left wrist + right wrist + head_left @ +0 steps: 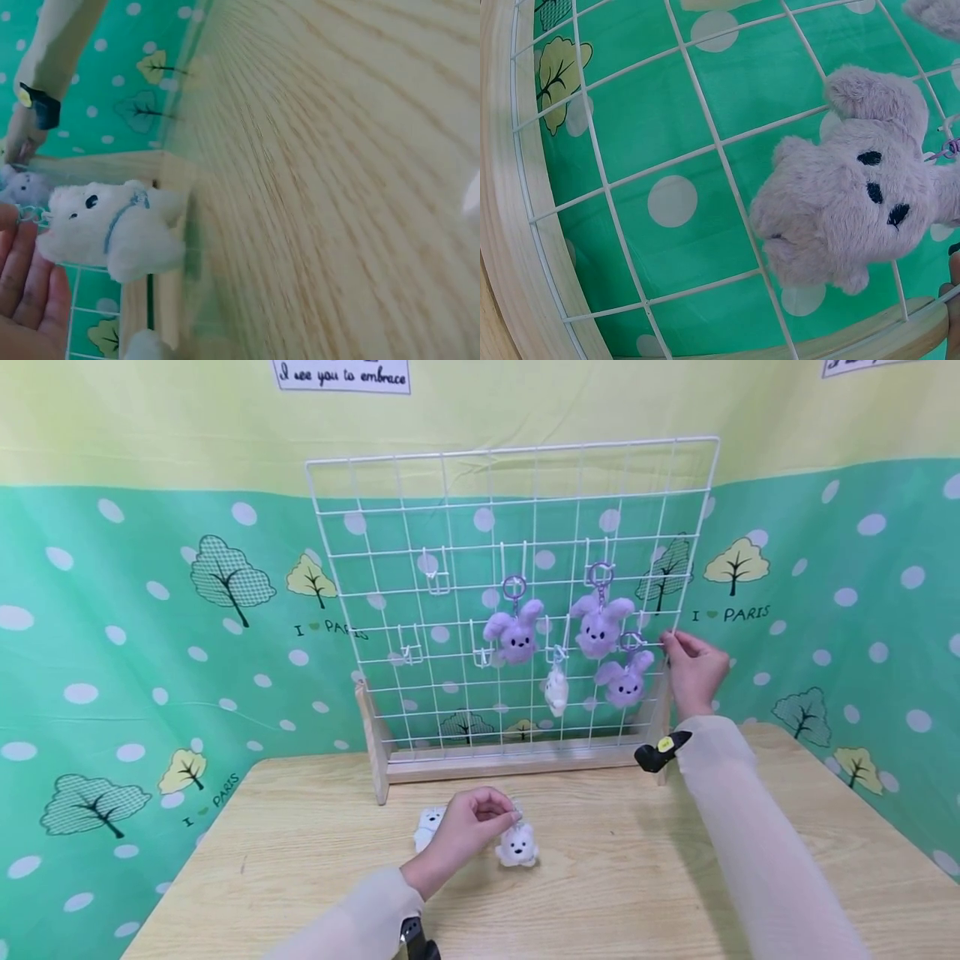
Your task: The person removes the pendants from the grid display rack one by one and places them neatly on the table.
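My left hand (pixel 468 827) pinches the keyring end of a white plush keychain (pixel 517 847) just over the table. In the left wrist view that plush (pixel 112 229) shows a blue cord round its neck, and its metal chain (pixel 30 215) runs to my fingertips. Another white plush (pixel 429 827) lies on the table, partly behind the left hand. At the right edge of the white wire grid rack (pixel 512 446), my right hand (pixel 697 668) grips the frame. Beside it hangs a purple rabbit plush (pixel 626 681), seen close in the right wrist view (pixel 847 187).
Two more purple rabbits (pixel 516 635) (pixel 598 628) and a side-turned white plush (pixel 556 692) hang on hooks. Bare hooks (pixel 437 581) (pixel 411 653) (pixel 482 656) are on the left part. Wooden feet (pixel 371 743) hold the grid on the wooden table (pixel 600 893).
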The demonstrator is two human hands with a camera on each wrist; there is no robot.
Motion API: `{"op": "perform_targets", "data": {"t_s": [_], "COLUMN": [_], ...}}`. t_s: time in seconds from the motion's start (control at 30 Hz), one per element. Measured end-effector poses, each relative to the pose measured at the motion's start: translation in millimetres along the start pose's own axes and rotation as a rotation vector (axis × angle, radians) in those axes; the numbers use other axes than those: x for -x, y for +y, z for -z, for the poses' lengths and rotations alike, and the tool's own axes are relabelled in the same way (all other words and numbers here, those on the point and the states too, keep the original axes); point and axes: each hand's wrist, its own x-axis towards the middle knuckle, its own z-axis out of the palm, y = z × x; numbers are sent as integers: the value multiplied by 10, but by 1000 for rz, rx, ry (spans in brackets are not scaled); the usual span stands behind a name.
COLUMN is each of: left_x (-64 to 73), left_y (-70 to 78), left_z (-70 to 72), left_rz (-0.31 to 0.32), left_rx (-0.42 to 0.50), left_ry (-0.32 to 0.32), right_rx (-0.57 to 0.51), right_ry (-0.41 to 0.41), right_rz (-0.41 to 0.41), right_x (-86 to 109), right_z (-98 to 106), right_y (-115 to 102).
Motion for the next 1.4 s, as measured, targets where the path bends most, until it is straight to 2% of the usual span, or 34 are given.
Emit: {"op": "perform_targets", "data": {"t_s": [0.2, 0.33, 0.73, 1.07, 1.4], "left_x": [-109, -189, -362, -439, -438], "left_y": [-93, -149, -237, -285, -237], "left_z": [-9, -17, -84, -151, -152], "left_rz": [22, 36, 127, 143, 177], "left_rx": [-16, -10, 35, -7, -23], "left_ry": [32, 57, 134, 218, 240], "right_rx": [-41, -30, -38, -49, -32], "right_ry": [9, 8, -9, -5, -9], "right_rz": [-8, -7, -21, -18, -18], "right_x": [-23, -24, 3, -11, -7], "right_z": [-13, -16, 3, 1, 7], "right_y": [-9, -7, -21, -19, -14]}}
